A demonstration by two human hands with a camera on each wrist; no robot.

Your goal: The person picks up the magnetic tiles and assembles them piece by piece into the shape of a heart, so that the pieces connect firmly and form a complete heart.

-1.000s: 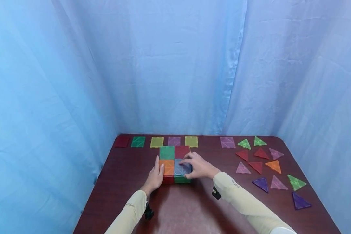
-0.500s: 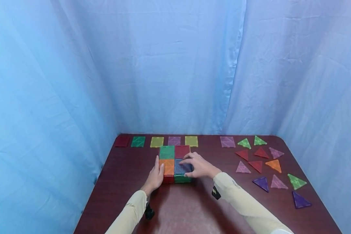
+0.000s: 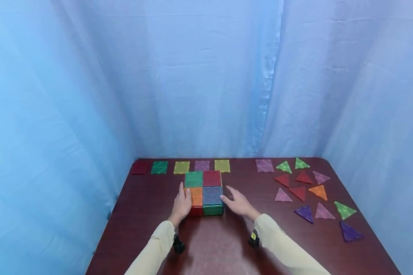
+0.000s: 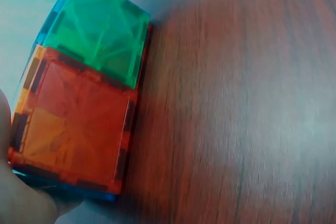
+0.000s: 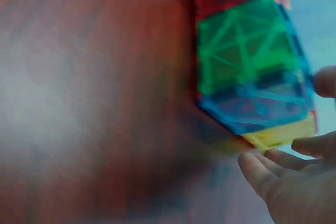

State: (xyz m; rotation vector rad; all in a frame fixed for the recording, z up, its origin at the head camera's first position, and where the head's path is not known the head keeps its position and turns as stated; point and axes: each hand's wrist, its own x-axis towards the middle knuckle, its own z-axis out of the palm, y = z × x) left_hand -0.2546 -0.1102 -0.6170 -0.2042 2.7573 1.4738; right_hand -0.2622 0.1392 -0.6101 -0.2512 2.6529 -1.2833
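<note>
Right hand [image 3: 239, 204] was drawn off blue tile [image 3: 212, 195], fingers parted, nothing gripped; left hand [image 3: 181, 205] was laid straight-fingered against block [image 3: 203, 193]; squaring seemingly underway, even pressure needed.

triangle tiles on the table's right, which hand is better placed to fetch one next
Probably the right hand: it is nearer the triangle tiles and grips nothing. The left hand rests against the left side of the square-tile block, so it would likely have to reach across.

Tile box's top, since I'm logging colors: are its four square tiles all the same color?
No, the head view shows a green tile, red tile, orange tile and blue tile on top.
</note>
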